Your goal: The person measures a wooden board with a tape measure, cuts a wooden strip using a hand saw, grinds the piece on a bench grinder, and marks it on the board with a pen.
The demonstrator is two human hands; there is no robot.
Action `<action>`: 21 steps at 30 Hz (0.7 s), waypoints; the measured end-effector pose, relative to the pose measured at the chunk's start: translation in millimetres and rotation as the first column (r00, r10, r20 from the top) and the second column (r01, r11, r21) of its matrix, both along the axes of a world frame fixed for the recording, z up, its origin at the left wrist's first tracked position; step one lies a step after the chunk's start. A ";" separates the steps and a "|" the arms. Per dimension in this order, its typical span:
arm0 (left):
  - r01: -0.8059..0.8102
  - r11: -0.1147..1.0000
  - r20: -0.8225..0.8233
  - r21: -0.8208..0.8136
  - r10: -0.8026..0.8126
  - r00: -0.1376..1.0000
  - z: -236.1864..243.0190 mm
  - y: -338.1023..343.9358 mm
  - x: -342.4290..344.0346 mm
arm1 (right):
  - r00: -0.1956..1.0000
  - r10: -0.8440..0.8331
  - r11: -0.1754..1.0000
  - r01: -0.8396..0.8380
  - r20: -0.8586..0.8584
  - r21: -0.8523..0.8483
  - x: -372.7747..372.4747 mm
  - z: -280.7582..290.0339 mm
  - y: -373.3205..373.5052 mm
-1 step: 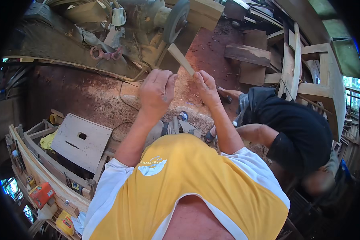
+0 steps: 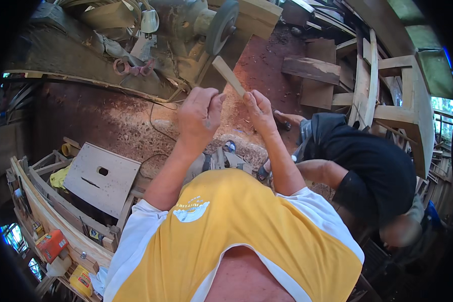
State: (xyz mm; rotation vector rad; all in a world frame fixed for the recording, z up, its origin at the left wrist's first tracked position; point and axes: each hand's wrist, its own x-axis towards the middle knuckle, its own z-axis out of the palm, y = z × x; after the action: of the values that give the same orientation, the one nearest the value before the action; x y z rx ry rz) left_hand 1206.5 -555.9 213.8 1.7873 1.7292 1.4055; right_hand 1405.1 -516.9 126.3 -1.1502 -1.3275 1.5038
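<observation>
My right hand [image 2: 259,111] grips the lower end of a pale, flat wooden strip [image 2: 227,75] between thumb and fingers. The strip slants up and left, its far end just below the round wheel of a bench grinder [image 2: 221,27]. Beside it on the left, my left hand [image 2: 201,113] is raised with its fingers curled closed. Whatever those fingers may hold is hidden from this view. A gap separates my two hands.
A workbench [image 2: 85,60] with scissors-like pink handles [image 2: 131,67] lies ahead. At right, a person in a black shirt [image 2: 370,161] bends close to my right arm, near stacked boards [image 2: 312,69]. A slotted wooden panel [image 2: 103,178] leans at left. A cable [image 2: 158,128] crosses the floor.
My left hand has shifted very slightly to the right. The bent person at right has moved a little to the left. My right hand keeps its grip on the wooden strip.
</observation>
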 end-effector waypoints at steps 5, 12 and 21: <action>0.326 0.881 0.786 -0.344 0.080 0.613 -16.4 30.4 35.8 | 0.950 -0.038 0.994 0.003 0.310 0.111 27.1 17.8 24.9; 0.418 0.881 0.975 -0.219 0.181 0.129 -24.9 77.6 71.3 | 0.633 -0.156 0.927 -0.170 0.758 0.333 49.8 102.0 62.5; 0.396 0.882 0.967 -0.254 0.226 0.117 -16.3 88.9 70.3 | 0.496 -0.092 0.941 -0.239 0.863 0.238 49.1 117.6 82.6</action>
State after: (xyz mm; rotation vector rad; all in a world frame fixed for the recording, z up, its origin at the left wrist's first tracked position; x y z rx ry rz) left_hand 1276.8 -467.0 197.5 0.2691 0.9198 1.3650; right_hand 1454.2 -434.3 243.9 -1.7290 -2.2260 0.6053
